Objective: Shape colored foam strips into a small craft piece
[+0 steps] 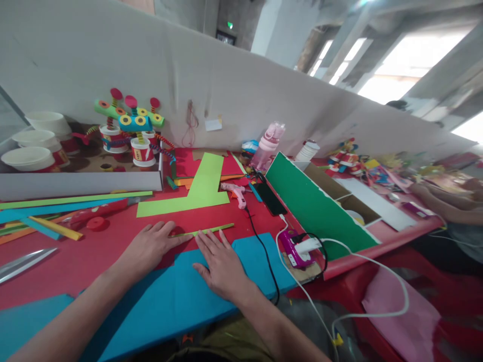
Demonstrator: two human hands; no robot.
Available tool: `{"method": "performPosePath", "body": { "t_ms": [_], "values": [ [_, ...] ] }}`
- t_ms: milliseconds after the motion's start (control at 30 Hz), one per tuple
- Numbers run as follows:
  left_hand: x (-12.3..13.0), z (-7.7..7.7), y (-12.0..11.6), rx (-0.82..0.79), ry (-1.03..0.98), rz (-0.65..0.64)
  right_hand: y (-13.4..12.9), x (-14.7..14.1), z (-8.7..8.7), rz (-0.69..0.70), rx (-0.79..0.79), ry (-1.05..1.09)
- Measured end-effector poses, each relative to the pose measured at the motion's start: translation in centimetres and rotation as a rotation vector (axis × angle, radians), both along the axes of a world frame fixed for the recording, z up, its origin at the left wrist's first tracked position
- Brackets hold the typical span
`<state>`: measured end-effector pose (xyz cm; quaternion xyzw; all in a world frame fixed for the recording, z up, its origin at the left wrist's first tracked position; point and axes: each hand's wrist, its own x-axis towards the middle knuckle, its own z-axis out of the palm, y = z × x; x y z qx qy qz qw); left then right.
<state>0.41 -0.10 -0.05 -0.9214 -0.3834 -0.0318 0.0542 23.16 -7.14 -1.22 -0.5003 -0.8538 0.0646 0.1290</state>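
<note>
A thin green paper strip (222, 227) lies on the red table cover at the centre, slanting slightly up to the right. My left hand (153, 244) rests at its left end, the index finger stretched along the strip. The spread fingers of my right hand (219, 264) lie flat, fingertips on the strip's middle and the palm over blue paper (169, 296). Just behind the strip are wide light-green paper pieces (206, 176) and a pink glue gun (236, 193).
At the left are paper strips (71, 206), scissors (26, 264) and a box (81, 182) with cups and paper figures. To the right stand a phone (269, 198), a purple power strip (296, 251) with cables and a green-sided box (317, 211). Another person's arm shows far right.
</note>
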Motion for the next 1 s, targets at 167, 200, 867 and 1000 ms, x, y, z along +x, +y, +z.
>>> {"method": "performPosePath", "body": {
  "t_ms": [167,200,867,1000],
  "values": [
    [0.0,0.0,0.0,0.001,0.03,0.009,-0.1,0.1,0.0,-0.049,-0.011,0.003],
    [0.0,0.1,0.0,0.003,0.037,0.01,-0.1,0.2,0.0,-0.059,-0.013,0.001],
    [-0.1,0.1,0.0,0.056,0.08,-0.008,3.6,4.5,1.0,-0.298,0.034,0.179],
    [0.0,0.2,-0.1,0.069,0.106,0.001,5.5,5.0,0.9,-0.247,-0.066,0.251]
  ]
}}
